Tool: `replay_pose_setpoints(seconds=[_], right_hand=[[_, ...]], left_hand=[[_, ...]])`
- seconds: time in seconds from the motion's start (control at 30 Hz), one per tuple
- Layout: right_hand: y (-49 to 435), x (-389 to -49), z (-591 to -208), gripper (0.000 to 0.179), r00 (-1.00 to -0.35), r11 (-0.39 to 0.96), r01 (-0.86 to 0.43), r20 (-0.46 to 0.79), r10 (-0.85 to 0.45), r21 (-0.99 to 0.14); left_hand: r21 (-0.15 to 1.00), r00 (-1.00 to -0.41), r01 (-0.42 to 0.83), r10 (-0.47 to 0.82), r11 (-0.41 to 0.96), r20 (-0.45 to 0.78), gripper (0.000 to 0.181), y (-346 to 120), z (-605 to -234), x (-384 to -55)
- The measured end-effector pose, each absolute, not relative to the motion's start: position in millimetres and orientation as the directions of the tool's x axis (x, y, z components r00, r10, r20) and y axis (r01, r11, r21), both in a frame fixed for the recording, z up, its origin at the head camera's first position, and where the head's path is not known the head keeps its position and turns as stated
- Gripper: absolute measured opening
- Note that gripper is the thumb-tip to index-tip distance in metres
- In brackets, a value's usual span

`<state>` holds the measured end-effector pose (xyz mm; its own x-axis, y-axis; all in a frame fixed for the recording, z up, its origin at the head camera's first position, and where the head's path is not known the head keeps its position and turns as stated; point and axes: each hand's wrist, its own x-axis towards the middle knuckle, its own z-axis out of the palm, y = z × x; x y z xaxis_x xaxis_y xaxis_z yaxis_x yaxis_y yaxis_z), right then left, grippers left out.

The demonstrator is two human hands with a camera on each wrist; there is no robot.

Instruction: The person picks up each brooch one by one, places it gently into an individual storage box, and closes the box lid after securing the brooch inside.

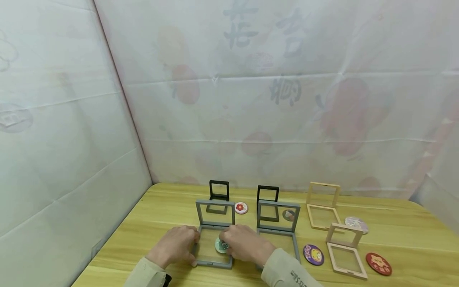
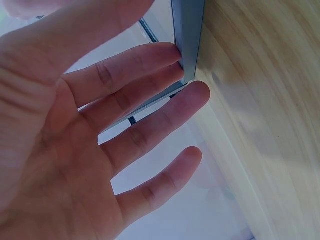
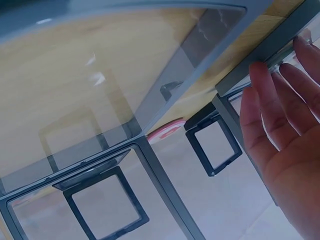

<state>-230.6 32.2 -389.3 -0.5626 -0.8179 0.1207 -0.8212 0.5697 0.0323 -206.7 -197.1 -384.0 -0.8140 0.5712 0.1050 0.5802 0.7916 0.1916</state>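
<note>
A grey hinged display frame (image 1: pixel 215 264) stands unfolded on the table, its lower half flat and its upper half upright, with clear film in both. My left hand (image 1: pixel 177 243) touches the flat half's left side. In the left wrist view its fingers are nearly straight, some fingertips against the grey frame edge (image 2: pixel 189 40). My right hand (image 1: pixel 247 243) pinches a pale green round badge (image 1: pixel 219 246) over the film of that lower half, covering part of it. The right wrist view shows the right hand (image 3: pixel 295 145) with slightly bent fingers; the badge's grip is mostly hidden there.
A second grey frame (image 1: pixel 295 245) stands open to the right, partly behind my right arm. Black frames (image 1: pixel 219 182) (image 1: pixel 268 187), a yellowish frame (image 1: pixel 324 184) and a beige frame (image 1: pixel 346 272) stand around. Round badges lie beside them, including purple (image 1: pixel 313 255) and red (image 1: pixel 379 264).
</note>
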Motion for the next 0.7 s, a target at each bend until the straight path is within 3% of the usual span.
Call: replay_pose_setpoints(seconds=[0.7], right_hand=[[24.1,-232.4,-398.1,0.02,-0.53,0.558,-0.826,0.231,-0.816,0.079]], left_hand=[[0.184,-0.806,0.592,0.581,0.784,0.115,0.039,-198.4,-384.9,-207.6]])
